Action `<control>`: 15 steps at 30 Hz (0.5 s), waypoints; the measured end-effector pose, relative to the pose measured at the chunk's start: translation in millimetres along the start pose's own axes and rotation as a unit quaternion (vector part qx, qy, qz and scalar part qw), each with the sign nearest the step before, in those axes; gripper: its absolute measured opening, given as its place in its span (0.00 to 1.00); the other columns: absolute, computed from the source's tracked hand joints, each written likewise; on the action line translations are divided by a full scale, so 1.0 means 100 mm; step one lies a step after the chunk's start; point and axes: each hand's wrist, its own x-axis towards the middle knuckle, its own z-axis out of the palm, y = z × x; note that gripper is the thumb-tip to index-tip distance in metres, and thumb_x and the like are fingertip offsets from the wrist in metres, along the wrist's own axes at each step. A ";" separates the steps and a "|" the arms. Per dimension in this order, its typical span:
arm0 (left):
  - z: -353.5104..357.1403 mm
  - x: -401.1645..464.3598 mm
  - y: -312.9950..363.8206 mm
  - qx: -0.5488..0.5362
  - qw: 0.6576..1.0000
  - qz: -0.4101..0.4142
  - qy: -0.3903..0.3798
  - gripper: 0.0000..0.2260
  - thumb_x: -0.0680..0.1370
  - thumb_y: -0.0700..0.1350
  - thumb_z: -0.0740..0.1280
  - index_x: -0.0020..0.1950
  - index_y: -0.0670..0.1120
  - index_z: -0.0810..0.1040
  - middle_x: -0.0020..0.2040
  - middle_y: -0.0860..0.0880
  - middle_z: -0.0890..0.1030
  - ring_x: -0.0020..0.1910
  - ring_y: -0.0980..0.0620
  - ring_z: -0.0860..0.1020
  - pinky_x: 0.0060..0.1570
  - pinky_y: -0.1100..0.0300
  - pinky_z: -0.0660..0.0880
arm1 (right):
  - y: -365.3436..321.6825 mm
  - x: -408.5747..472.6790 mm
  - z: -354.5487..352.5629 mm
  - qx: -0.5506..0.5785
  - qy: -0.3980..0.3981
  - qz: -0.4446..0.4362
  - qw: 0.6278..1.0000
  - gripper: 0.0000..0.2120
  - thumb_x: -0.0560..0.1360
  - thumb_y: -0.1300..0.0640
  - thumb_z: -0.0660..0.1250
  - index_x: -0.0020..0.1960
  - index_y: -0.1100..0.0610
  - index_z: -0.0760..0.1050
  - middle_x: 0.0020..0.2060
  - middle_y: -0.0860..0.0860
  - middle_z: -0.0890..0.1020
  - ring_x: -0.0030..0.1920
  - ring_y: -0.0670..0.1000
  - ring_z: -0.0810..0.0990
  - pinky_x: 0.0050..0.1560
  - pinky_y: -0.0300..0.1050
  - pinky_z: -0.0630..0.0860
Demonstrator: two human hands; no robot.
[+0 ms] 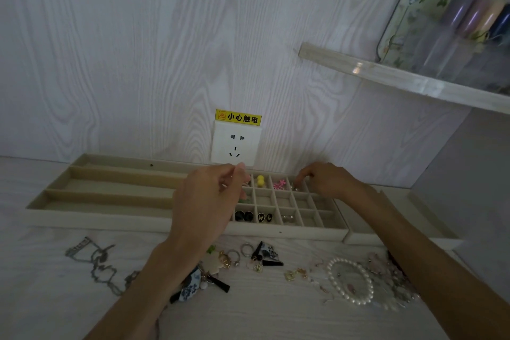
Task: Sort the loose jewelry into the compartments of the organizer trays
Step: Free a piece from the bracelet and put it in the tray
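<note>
The beige organizer tray [154, 225] lies along the wall, long slots at its left and a grid of small squares at its right. Left hand [209, 196] hovers over the grid, fingertips pinched together; what they pinch, I cannot tell. Right hand [328, 179] dips curled fingers into a back-row square, and loose jewelry [248, 255] lies on the table just before the tray.

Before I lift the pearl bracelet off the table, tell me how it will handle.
The pearl bracelet lies as a loop of separate round beads, so it will likely sag and drape rather than hold its ring shape. The beads look smooth and glossy, so probably slippery. It touches other loose jewelry, so it may drag some along.
</note>
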 end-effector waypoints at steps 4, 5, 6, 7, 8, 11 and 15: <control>0.00 0.01 -0.01 -0.001 1.000 0.006 0.005 0.13 0.78 0.56 0.59 0.43 0.57 0.82 0.30 0.60 0.80 0.27 0.61 0.78 0.33 0.60 0.77 | -0.01 -0.03 0.00 0.019 0.007 -0.008 1.000 0.18 0.77 0.64 0.56 0.55 0.48 0.78 0.69 0.49 0.70 0.54 0.49 0.77 0.45 0.38 0.72; 0.00 0.01 -0.01 -0.001 1.000 0.008 0.007 0.13 0.79 0.56 0.59 0.43 0.57 0.82 0.29 0.60 0.80 0.27 0.61 0.78 0.33 0.60 0.77 | 0.01 -0.04 -0.02 0.024 0.014 -0.015 1.000 0.19 0.76 0.66 0.55 0.54 0.48 0.79 0.70 0.50 0.69 0.47 0.46 0.77 0.38 0.35 0.69; 0.00 0.02 -0.01 0.001 1.000 0.009 0.009 0.13 0.79 0.56 0.59 0.43 0.57 0.82 0.29 0.60 0.80 0.27 0.61 0.78 0.32 0.60 0.77 | 0.02 -0.07 -0.05 0.029 0.024 -0.023 0.999 0.21 0.75 0.67 0.54 0.53 0.48 0.79 0.70 0.50 0.68 0.39 0.43 0.74 0.32 0.34 0.65; 0.00 0.02 -0.02 0.004 1.000 0.011 0.011 0.13 0.79 0.56 0.59 0.43 0.57 0.82 0.29 0.60 0.80 0.27 0.61 0.78 0.32 0.60 0.76 | 0.04 -0.12 -0.10 0.034 0.034 -0.031 0.998 0.22 0.75 0.68 0.53 0.52 0.48 0.79 0.71 0.51 0.68 0.34 0.42 0.71 0.29 0.33 0.63; 0.00 0.02 -0.03 0.005 1.000 0.015 0.011 0.13 0.79 0.55 0.59 0.44 0.57 0.82 0.29 0.60 0.80 0.27 0.60 0.78 0.31 0.60 0.76 | 0.06 -0.19 -0.15 0.036 0.046 -0.037 0.998 0.22 0.76 0.68 0.52 0.52 0.48 0.79 0.70 0.51 0.68 0.31 0.42 0.70 0.28 0.32 0.63; -0.01 0.01 -0.02 0.003 1.000 0.014 0.004 0.13 0.79 0.55 0.59 0.44 0.56 0.82 0.30 0.59 0.80 0.27 0.59 0.78 0.31 0.60 0.76 | 0.11 -0.47 -0.26 0.039 0.067 -0.037 0.996 0.22 0.78 0.67 0.50 0.52 0.50 0.79 0.57 0.47 0.77 0.26 0.42 0.67 0.24 0.31 0.64; -0.06 0.01 0.05 0.015 0.999 0.017 -0.028 0.13 0.79 0.54 0.60 0.44 0.55 0.83 0.30 0.59 0.81 0.26 0.59 0.78 0.27 0.69 0.70 | 0.15 -0.98 -0.20 0.058 0.059 -0.048 0.995 0.17 0.80 0.60 0.54 0.50 0.45 0.79 0.38 0.45 0.78 0.31 0.46 0.74 0.37 0.38 0.73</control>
